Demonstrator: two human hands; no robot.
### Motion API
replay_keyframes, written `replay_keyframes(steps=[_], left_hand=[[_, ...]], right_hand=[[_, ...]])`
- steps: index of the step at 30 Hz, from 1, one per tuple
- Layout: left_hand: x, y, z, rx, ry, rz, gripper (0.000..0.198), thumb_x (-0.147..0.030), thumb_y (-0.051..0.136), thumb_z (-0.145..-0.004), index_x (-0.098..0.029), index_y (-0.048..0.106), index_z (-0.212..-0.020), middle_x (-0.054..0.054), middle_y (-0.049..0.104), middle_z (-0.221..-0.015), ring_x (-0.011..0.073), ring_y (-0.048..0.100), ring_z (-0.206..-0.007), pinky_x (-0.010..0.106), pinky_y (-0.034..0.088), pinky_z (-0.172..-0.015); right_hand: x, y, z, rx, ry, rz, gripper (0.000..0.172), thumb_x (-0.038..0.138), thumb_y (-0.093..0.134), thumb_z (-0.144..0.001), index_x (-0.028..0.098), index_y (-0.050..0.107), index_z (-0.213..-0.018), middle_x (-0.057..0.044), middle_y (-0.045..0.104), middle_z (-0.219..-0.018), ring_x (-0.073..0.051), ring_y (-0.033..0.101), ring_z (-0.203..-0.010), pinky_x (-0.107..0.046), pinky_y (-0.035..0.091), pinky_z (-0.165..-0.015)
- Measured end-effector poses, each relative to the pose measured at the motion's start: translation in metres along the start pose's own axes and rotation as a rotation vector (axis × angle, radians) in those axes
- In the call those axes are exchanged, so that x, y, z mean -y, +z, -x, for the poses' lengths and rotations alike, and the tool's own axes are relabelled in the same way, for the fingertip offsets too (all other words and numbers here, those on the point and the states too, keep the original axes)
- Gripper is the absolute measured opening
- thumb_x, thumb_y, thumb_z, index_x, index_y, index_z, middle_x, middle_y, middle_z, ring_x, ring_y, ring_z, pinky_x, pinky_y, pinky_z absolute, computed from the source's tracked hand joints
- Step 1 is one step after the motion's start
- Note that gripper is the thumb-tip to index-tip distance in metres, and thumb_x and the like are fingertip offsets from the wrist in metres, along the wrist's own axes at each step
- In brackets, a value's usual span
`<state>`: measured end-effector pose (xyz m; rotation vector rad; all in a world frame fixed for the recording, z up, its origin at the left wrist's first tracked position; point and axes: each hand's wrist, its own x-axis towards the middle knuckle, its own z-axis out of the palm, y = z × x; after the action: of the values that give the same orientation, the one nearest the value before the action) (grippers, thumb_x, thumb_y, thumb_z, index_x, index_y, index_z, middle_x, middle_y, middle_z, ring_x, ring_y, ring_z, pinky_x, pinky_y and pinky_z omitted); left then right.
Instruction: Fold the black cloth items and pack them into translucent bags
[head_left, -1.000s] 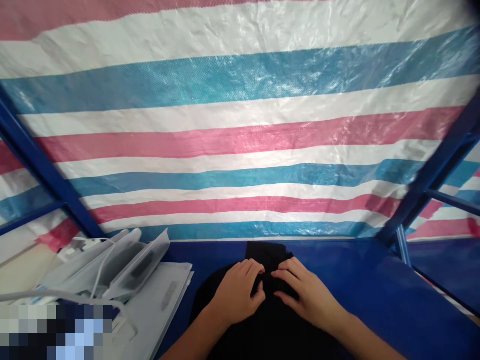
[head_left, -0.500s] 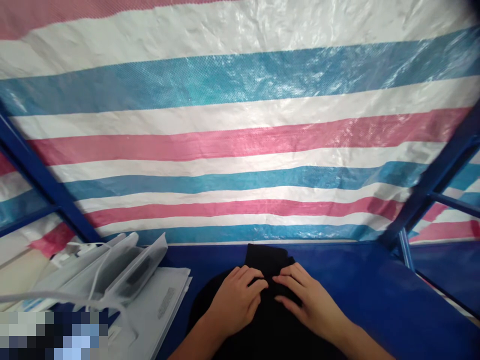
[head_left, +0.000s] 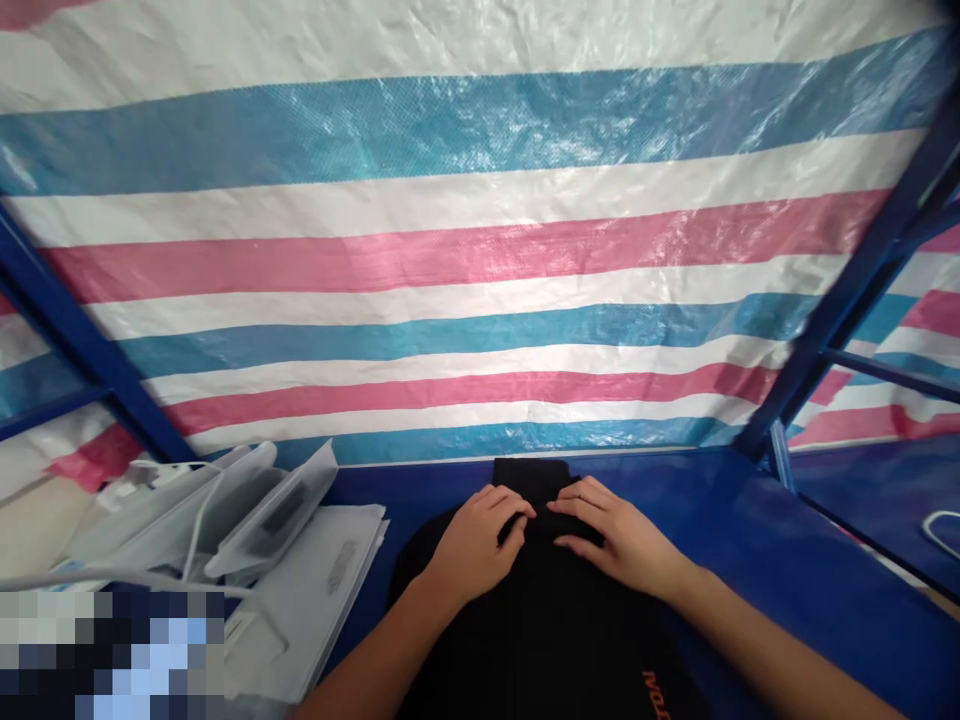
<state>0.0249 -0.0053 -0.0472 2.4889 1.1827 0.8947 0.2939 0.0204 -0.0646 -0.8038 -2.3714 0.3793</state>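
Note:
A black garment (head_left: 525, 620) lies spread before me, with orange lettering (head_left: 655, 695) near its lower right. At its far end a narrow dark flap (head_left: 531, 472) sticks out past my fingers. My left hand (head_left: 480, 540) is curled over the cloth, thumb and forefinger bent towards each other around a fold. Opposite it, my right hand (head_left: 615, 530) has its fingers bent over the same fold, the thumb on the near side. A small gap separates the two sets of fingertips. The black-on-black folds are hard to make out.
Under the garment is a blue surface (head_left: 780, 560). White translucent folders (head_left: 330, 590) and a white cable (head_left: 150, 577) lie at left. Blue metal posts (head_left: 847, 290) rise on both sides, before a striped plastic sheet (head_left: 450, 270). A pixelated patch covers the lower left.
The camera has tipped down, so the scene sits higher and the orange lettering shows. Both hands stay at the fold in nearly the same pose, fingertips slightly closer to the far flap.

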Motion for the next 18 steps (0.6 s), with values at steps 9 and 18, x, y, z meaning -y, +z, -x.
replay_keyframes(steps=[9, 18], left_hand=[[0.0012, 0.0045, 0.0008, 0.027, -0.024, -0.075, 0.035, -0.011, 0.074, -0.088, -0.027, 0.065, -0.119, 0.003, 0.072, -0.122, 0.0265, 0.062, -0.116, 0.045, 0.049, -0.104], [0.0046, 0.0072, 0.0000, -0.019, -0.008, -0.069, 0.044, -0.001, 0.068, -0.082, -0.026, 0.065, -0.118, 0.002, 0.072, -0.119, 0.0259, 0.063, -0.114, 0.044, 0.051, -0.102]], right_hand=[[-0.0061, 0.0012, -0.0009, -0.020, -0.006, 0.003, 0.039, 0.035, 0.072, -0.102, 0.031, 0.068, -0.140, -0.011, 0.071, -0.130, -0.032, 0.065, -0.121, -0.051, 0.059, -0.106], [-0.0052, 0.0052, -0.0003, -0.044, 0.012, -0.008, 0.035, 0.026, 0.070, -0.102, 0.028, 0.067, -0.137, -0.011, 0.070, -0.131, -0.031, 0.064, -0.122, -0.051, 0.058, -0.107]])
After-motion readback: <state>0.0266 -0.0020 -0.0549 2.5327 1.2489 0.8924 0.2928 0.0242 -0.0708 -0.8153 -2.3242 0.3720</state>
